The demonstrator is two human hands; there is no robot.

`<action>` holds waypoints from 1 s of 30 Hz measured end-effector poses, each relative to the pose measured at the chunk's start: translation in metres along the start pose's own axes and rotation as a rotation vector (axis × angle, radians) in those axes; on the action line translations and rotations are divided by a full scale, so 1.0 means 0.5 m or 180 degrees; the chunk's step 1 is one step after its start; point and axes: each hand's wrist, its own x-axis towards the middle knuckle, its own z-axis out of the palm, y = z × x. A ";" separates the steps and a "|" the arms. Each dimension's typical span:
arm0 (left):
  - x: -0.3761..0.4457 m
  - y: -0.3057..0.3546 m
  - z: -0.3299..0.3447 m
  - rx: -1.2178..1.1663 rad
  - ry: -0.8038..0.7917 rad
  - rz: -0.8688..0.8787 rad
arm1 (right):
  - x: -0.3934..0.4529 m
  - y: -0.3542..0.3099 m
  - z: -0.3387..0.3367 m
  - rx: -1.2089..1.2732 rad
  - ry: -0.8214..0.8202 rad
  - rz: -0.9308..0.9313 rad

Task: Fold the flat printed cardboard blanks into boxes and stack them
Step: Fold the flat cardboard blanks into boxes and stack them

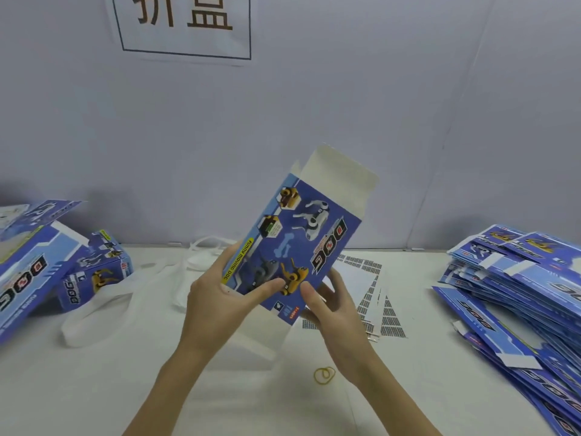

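Box blank (301, 240) tilted, gripped between left hand (217, 297), right hand (330, 306)

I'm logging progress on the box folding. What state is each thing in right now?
Held blank: off the table, partly opened, end flaps unfolded.
Left hand: grips the blank's left edge.
Right hand: grips its lower right edge.
Stack of blanks: flat, unfolded, fanned out at right.
Small box: folded, standing at left.
Large box: folded, top flap open.
Rubber bands: loose on the table.
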 end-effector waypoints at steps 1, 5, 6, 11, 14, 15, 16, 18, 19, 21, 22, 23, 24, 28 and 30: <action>0.001 0.000 -0.002 -0.0160 -0.0038 -0.0178 | 0.000 -0.002 0.003 0.0030 0.0095 0.0018; 0.009 0.008 -0.005 -0.0451 -0.0283 -0.0682 | 0.006 -0.008 -0.009 0.0108 0.0381 0.0128; 0.008 0.011 -0.005 -0.0509 -0.0380 -0.0741 | 0.007 -0.012 -0.014 0.0045 0.0416 0.0160; 0.008 0.002 -0.002 -0.0752 -0.0511 -0.1030 | 0.011 -0.026 -0.042 0.0302 0.0243 0.0418; 0.004 0.008 -0.015 -0.0940 -0.0628 -0.1280 | 0.011 -0.030 -0.053 0.0334 0.0162 0.0598; 0.004 0.008 -0.023 -0.1103 -0.0736 -0.1380 | 0.010 -0.031 -0.057 0.0289 0.0168 0.0641; 0.008 0.011 -0.024 -0.1273 -0.0840 -0.1501 | 0.010 -0.032 -0.061 0.0235 0.0157 0.0693; 0.009 0.036 -0.012 -0.1340 -0.0958 -0.1632 | 0.006 -0.032 -0.067 0.0139 0.0027 0.0875; 0.000 0.044 -0.007 -0.1359 -0.0989 -0.1354 | 0.002 -0.032 -0.068 0.0082 -0.0116 0.1006; -0.007 0.084 0.009 -0.1896 -0.0807 -0.1104 | -0.005 -0.031 -0.064 -0.0027 -0.0525 0.1245; -0.001 0.106 0.012 -0.2203 -0.0674 -0.1059 | -0.007 -0.031 -0.061 -0.0005 -0.0732 0.1295; -0.004 0.117 0.016 -0.2249 -0.0609 -0.0991 | -0.009 -0.031 -0.058 0.0060 -0.0901 0.1288; -0.015 0.118 0.019 -0.2250 -0.0648 -0.0976 | -0.008 -0.031 -0.054 0.0110 -0.1008 0.1229; 0.006 0.053 0.024 -0.2001 -0.0783 -0.1466 | -0.002 -0.032 -0.038 -0.0005 -0.0660 0.0550; 0.006 0.015 0.028 -0.1228 -0.0833 -0.1441 | -0.002 -0.030 -0.029 -0.0042 -0.0468 0.0280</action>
